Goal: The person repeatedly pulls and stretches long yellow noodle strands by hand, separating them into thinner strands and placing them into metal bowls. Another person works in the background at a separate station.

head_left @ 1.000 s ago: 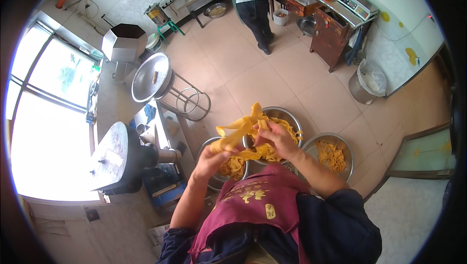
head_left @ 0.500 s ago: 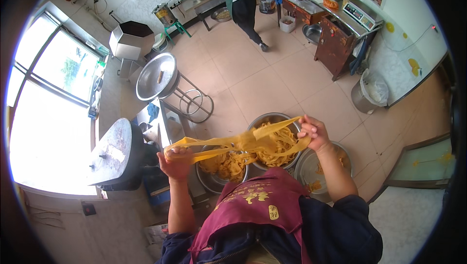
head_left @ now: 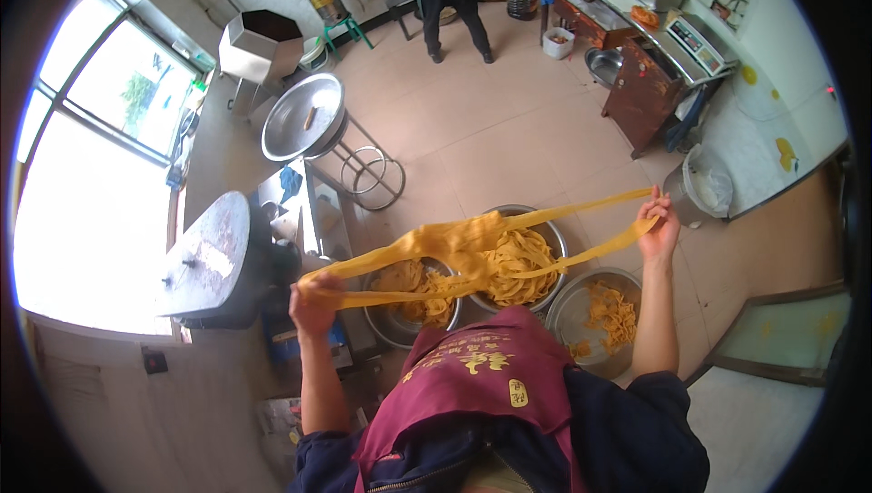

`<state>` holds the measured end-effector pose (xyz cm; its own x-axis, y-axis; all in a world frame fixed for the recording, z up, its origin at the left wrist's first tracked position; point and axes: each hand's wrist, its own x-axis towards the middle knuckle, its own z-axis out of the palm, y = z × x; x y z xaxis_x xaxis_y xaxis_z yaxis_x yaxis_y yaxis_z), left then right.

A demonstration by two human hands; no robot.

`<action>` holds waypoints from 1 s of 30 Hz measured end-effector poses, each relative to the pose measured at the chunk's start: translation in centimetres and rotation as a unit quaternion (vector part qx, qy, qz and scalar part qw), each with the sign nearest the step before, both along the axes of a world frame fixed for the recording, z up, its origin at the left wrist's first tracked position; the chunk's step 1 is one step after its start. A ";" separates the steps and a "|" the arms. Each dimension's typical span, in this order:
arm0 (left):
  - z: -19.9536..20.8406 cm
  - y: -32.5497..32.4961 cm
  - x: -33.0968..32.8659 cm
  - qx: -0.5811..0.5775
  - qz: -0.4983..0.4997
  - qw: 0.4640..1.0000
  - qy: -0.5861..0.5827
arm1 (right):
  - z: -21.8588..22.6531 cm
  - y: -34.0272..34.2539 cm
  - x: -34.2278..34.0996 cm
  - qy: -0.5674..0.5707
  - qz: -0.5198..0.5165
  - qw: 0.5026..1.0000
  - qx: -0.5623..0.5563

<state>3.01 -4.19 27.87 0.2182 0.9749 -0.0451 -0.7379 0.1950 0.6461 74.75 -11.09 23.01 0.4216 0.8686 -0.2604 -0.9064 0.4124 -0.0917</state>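
Kitchen: pale floor (head_left: 509,134) is spreading out past the bowls, the window (head_left: 91,211) is glaring on the left, and a co-worker (head_left: 450,2) is standing over at the far end.
Bowls: the left bowl (head_left: 381,322) and middle bowl (head_left: 559,231) are already holding tangled yellow strips, the middle one looking fullest; the right bowl (head_left: 568,309) is holding a smaller scatter with bare metal showing.
Progress: I'd guess we're catching this partway, lots of strips lying loose already, but this piece is hanging in the air, not yet set down. How many are left, I honestly can't tell.
Left hand (head_left: 314,309): it's gripping one end, fingers half hidden by the stuff and a bit blurry.
Right hand (head_left: 661,228): it's pinching the other end, two strands running into its fingers.
Strip (head_left: 454,237): it's stretching between both hands, above the left and middle bowls, looking yellow, flat and bendy; two lengths are running apart at the sides and bunching up mid-span.
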 end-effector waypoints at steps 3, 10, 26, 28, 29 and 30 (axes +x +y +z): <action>0.0 0.6 4.4 0.075 -0.152 0.986 0.006 | 2.8 1.2 -9.4 0.082 0.074 0.993 0.036; 5.3 1.7 15.1 0.060 -0.292 0.952 0.065 | 2.9 1.8 -24.0 0.138 0.390 0.876 0.249; 9.4 0.1 18.0 0.188 -0.451 0.840 0.237 | 4.5 2.2 -29.8 -0.068 0.451 0.885 0.094; 9.5 -0.3 17.9 0.156 -0.460 0.825 0.290 | 5.7 2.5 -28.4 -0.135 0.413 0.891 0.133; 9.0 -0.6 17.5 0.133 -0.458 0.814 0.330 | 6.7 2.5 -27.9 -0.151 0.410 0.889 0.135; 8.5 -0.8 17.1 0.110 -0.455 0.803 0.370 | 7.9 2.5 -27.3 -0.167 0.409 0.887 0.136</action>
